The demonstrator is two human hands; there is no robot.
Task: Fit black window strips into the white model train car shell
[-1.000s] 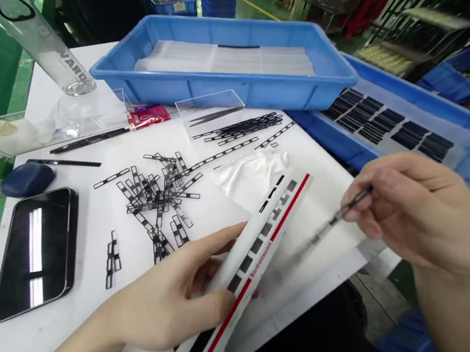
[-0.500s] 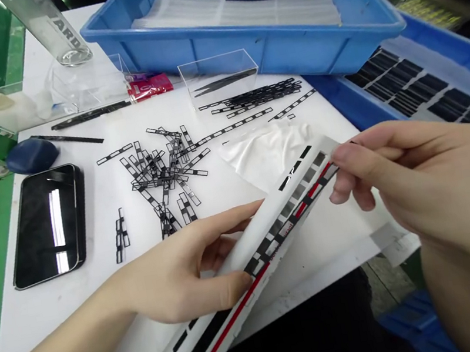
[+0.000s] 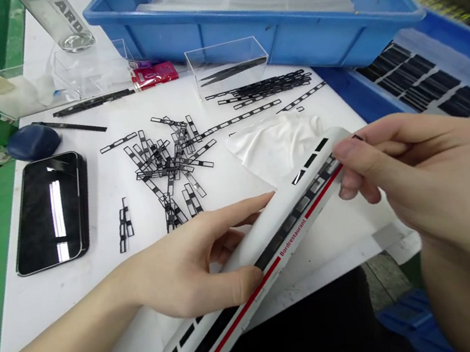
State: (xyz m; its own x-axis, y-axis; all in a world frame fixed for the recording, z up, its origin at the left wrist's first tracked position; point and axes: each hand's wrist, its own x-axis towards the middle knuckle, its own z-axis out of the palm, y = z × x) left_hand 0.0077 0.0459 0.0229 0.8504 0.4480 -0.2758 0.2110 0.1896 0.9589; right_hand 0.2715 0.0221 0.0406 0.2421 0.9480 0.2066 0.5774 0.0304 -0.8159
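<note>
In the head view, I judge the step to be fitting a black strip [image 3: 302, 205] along the side of the white train car [image 3: 269, 225]. I have the left hand [image 3: 192, 275] half curled round the car, slanted above the table [image 3: 53, 300]; the right hand [image 3: 413, 171] pinches the strip's upper end. I'd say lining up calls for a light touch. The car looks glossy, red-striped.

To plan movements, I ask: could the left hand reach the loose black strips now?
Probably yes: the scattered black strips lie just beyond the left hand, nothing visibly between, though it grips the long white shell.
</note>
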